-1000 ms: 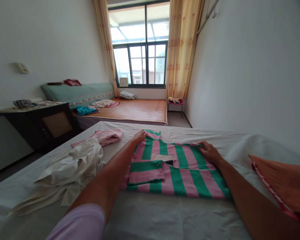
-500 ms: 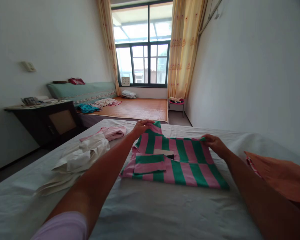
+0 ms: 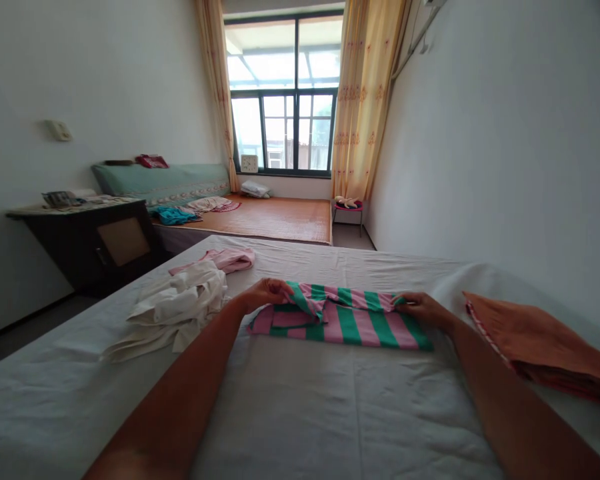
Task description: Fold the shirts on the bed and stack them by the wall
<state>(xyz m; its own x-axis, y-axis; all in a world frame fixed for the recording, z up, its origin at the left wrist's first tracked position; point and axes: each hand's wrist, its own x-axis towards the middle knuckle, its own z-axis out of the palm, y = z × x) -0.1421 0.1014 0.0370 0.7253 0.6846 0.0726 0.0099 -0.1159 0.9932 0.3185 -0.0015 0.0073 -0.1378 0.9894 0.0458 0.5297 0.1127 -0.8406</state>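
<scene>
A green and pink striped shirt (image 3: 353,321) lies partly folded on the pale sheet (image 3: 300,413) in front of me. Its far edge is doubled over toward me, so the shirt forms a low, wide strip. My left hand (image 3: 270,293) pinches the far left corner of the cloth. At the opposite end, my right hand (image 3: 420,308) grips the far right corner between thumb and fingers. The folded-in part at the left is partly covered by the upper layer.
Crumpled white clothing (image 3: 177,300) and a pink garment (image 3: 235,259) lie to the left. Folded orange cloth (image 3: 540,333) sits at the right. Beyond are a second bed (image 3: 280,217), a dark cabinet (image 3: 100,247) and a small pink stool (image 3: 349,205).
Both hands have brought the shirt's far edge down and toward me, folding it over the near part. The shirt now looks much narrower from front to back.
</scene>
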